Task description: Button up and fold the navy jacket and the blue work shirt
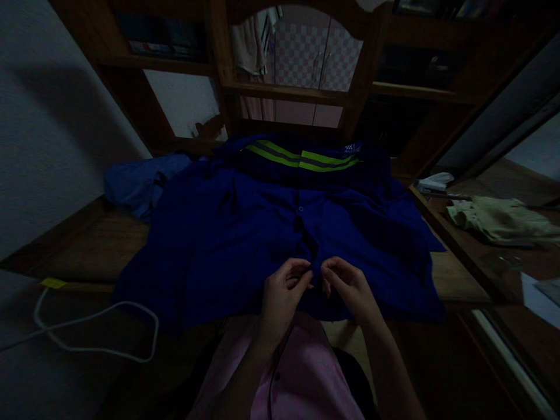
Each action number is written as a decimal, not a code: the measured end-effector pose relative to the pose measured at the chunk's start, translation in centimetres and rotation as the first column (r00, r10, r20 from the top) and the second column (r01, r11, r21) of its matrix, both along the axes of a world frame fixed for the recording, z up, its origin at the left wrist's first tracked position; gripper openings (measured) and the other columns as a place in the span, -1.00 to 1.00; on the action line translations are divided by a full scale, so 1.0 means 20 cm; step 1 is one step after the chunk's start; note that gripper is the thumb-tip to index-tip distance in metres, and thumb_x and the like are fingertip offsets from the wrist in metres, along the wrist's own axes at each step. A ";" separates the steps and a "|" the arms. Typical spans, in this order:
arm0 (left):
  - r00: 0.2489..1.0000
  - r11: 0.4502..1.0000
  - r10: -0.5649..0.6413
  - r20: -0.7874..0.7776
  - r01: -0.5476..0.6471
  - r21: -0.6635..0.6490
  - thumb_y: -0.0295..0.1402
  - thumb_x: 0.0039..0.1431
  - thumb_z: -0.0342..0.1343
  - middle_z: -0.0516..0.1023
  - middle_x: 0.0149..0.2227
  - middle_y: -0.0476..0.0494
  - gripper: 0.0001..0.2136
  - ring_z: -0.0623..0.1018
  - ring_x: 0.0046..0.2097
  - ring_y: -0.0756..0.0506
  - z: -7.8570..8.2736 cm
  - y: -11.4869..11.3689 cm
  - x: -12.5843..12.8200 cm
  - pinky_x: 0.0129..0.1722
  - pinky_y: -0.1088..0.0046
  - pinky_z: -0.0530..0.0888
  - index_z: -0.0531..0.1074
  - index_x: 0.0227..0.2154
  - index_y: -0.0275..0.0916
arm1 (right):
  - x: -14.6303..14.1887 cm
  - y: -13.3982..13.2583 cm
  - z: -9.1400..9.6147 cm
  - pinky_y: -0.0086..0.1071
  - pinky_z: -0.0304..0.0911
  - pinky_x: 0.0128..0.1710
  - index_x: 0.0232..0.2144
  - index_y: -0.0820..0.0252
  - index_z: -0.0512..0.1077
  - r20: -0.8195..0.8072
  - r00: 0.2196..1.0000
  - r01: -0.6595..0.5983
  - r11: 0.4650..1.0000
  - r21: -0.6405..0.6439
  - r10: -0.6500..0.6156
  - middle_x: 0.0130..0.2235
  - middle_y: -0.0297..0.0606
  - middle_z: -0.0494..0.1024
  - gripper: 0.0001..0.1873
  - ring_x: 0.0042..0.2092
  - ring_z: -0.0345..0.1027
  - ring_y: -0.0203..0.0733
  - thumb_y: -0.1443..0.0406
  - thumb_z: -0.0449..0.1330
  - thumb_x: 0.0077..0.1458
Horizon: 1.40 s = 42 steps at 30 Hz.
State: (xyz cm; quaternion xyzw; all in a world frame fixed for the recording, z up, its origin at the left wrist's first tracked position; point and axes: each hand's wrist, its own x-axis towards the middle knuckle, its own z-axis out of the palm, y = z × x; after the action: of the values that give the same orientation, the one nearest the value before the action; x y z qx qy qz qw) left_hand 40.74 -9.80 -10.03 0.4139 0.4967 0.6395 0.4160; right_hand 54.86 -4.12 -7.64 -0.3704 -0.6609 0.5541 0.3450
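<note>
A pink top [306, 379] on the person lies nearest, just short of the blue shirt [245, 233]. The shirt lies spread on the bench [109, 239], its button line [301, 198] pointing away from the person, reflective stripes [321, 161] at its far end; in view it spreads longest crosswise. At the shirt's near middle, left hand [282, 289] and right hand [350, 286] pinch cloth between closed fingers.

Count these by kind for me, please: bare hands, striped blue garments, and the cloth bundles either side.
Bare hands: 2, left hand and right hand
Blue cloth garment with yellow-green stripes: 1
Cloth bundles: 2, paler blue bundle and cream bundle
Total: 5
</note>
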 end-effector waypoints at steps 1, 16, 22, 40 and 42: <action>1.000 1.000 0.002 -0.008 -0.002 0.000 -0.31 0.11 0.12 0.53 -0.31 -0.11 -0.83 0.55 -0.27 -0.05 0.00 0.00 0.00 -0.31 0.49 0.55 0.43 -0.26 -0.26 | 0.00 0.00 0.00 -0.48 0.15 -0.48 -0.38 0.21 0.34 -0.004 1.000 -0.003 1.000 -0.003 0.003 -0.54 -0.40 0.33 -0.77 -0.52 0.21 -0.37 0.14 0.14 0.14; 0.980 0.995 0.095 -0.176 -0.099 -0.013 -0.33 0.12 0.09 0.53 -0.28 -0.08 -0.86 0.54 -0.22 -0.03 0.03 0.00 0.02 -0.27 0.54 0.48 0.44 -0.26 -0.22 | 0.00 -0.01 0.00 -0.45 0.19 -0.44 -0.37 0.20 0.35 -0.033 0.999 -0.005 1.000 -0.019 0.004 -0.47 -0.35 0.36 -0.79 -0.45 0.26 -0.33 0.16 0.19 0.09; 0.974 0.992 0.120 -0.193 -0.125 -0.016 -0.34 0.11 0.09 0.53 -0.29 -0.08 -0.86 0.54 -0.23 -0.03 0.04 0.00 0.04 -0.28 0.55 0.47 0.44 -0.27 -0.22 | 0.00 0.00 0.00 -0.46 0.19 -0.46 -0.38 0.21 0.35 -0.022 1.000 0.015 1.000 -0.023 -0.016 -0.51 -0.38 0.36 -0.77 -0.49 0.26 -0.34 0.15 0.19 0.09; 0.992 0.996 0.086 -0.091 -0.088 -0.025 -0.30 0.15 0.07 0.54 -0.26 -0.11 -0.83 0.54 -0.21 -0.06 0.05 -0.01 0.04 -0.29 0.53 0.49 0.43 -0.22 -0.22 | 0.01 0.02 0.02 -0.46 0.16 -0.47 -0.40 0.22 0.39 0.023 0.999 0.029 0.996 -0.088 -0.027 -0.59 -0.39 0.37 -0.76 -0.54 0.23 -0.34 0.14 0.19 0.08; 0.993 0.996 0.082 -0.088 -0.085 -0.024 -0.30 0.15 0.08 0.54 -0.24 -0.11 -0.82 0.54 -0.20 -0.06 0.05 -0.01 0.04 -0.28 0.53 0.49 0.43 -0.21 -0.22 | 0.01 0.03 0.02 -0.47 0.15 -0.49 -0.42 0.23 0.40 0.021 1.000 0.025 0.992 -0.123 -0.022 -0.60 -0.39 0.39 -0.77 -0.56 0.23 -0.35 0.15 0.20 0.07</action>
State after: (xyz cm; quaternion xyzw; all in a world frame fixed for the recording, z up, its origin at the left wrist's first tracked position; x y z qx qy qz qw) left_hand 41.58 -10.05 -9.04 0.4142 0.5402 0.6307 0.3726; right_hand 55.00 -3.48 -7.15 -0.4043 -0.6243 0.5861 0.3213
